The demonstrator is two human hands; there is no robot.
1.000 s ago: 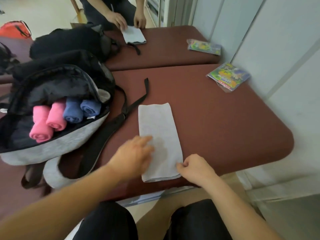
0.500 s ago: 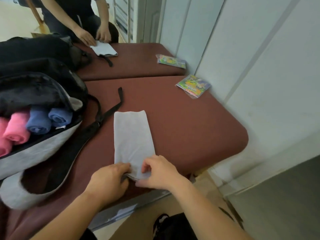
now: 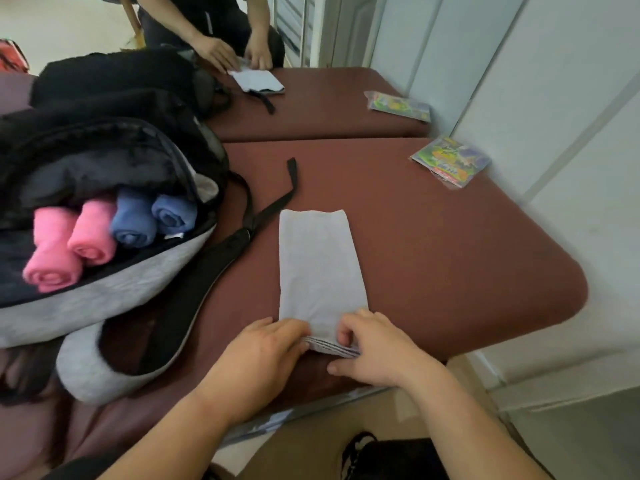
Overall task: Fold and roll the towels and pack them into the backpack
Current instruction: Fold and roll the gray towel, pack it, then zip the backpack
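While the left hand (image 3: 263, 344) and right hand (image 3: 374, 348) both grip the near end of the grey towel (image 3: 320, 265), fingers curled over its folded edge, the rest of it lies flat as a long strip on the brown table (image 3: 450, 254), running straight away from them. Open backpack (image 3: 104, 296) lies left of the left hand, with two pink rolls (image 3: 90, 237) and two blue rolls (image 3: 138, 220) inside. Black strap (image 3: 221, 258) lies between backpack and towel. Colourful packet (image 3: 450, 161) sits well beyond the right hand.
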